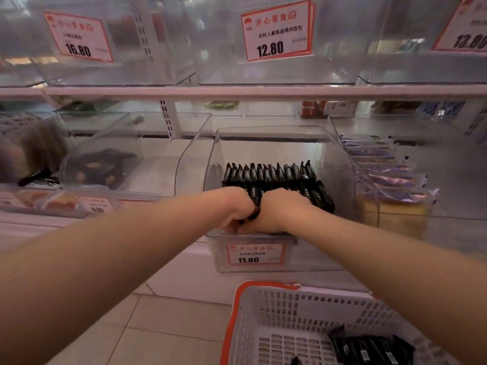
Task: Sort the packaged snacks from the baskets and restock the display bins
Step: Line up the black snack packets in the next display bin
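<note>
A clear display bin (266,262) with an 11.80 price tag stands on the shelf in the middle. A neat upright row of black snack packets (268,173) fills its back. Both my hands are inside the bin's front part, side by side. My left hand (237,209) and my right hand (279,212) together grip a bunch of black packets (255,206) pressed between them; the fingertips are hidden low behind the bin's front wall. A white basket (263,312) with an orange rim sits below at the right, with a few black packets (369,349) in it.
A neighbouring clear bin (105,164) at the left holds dark packets. Purple-and-white packets (390,175) fill the bin at the right. Above, a shelf carries clear bins with price tags 16.80, 12.80 and 13.80. Pale floor tiles (168,325) lie below at the left.
</note>
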Tool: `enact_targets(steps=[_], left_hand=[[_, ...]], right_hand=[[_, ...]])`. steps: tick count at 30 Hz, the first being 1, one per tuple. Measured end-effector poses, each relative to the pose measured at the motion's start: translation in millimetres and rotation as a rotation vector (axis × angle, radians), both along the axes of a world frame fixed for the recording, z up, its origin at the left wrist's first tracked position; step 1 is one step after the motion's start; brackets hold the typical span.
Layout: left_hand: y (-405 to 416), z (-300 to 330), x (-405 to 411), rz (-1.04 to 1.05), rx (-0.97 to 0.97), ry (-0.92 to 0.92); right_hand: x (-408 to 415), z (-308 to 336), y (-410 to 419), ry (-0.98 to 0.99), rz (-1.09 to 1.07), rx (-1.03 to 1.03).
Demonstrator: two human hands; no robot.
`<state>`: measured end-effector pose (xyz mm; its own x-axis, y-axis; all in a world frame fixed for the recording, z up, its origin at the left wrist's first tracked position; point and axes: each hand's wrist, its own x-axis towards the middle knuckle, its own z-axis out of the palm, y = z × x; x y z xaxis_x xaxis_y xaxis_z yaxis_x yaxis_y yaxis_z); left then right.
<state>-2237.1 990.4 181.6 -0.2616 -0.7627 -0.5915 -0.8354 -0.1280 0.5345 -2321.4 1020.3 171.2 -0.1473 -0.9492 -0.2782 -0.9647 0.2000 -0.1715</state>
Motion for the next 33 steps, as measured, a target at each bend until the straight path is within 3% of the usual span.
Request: enact_targets(steps=[2,5,7,13,21,27,33], left_hand=[[1,-6,1,-0.054,-0.096,-0.105],[2,-7,-1,-0.131,-0.127,-0.266],[3,-7,-4,-0.171,-0.122,-0.343],[-8,-9,-3,-0.083,-0.046,-0.231],[-12,-3,-6,-0.147,0.081,-0.319],[-21,-6,-8,-0.046,0.171,-0.146],[-23,-4,-19,-0.096,0.393,-0.189]], right_hand=[[-15,3,5,-0.180,0.036,0.097],[-42,11,4,-0.542,-0.112,0.204],[-55,6,4,-0.636,-0.206,0.230],[-72,-9,5,-0.826,-0.327,0.377],[-50,-15,4,-0.699,-0.208,0.527],[-49,-12,5,-0.613,-0.181,0.365],[-56,-8,8,-0.368,-0.038,0.276]])
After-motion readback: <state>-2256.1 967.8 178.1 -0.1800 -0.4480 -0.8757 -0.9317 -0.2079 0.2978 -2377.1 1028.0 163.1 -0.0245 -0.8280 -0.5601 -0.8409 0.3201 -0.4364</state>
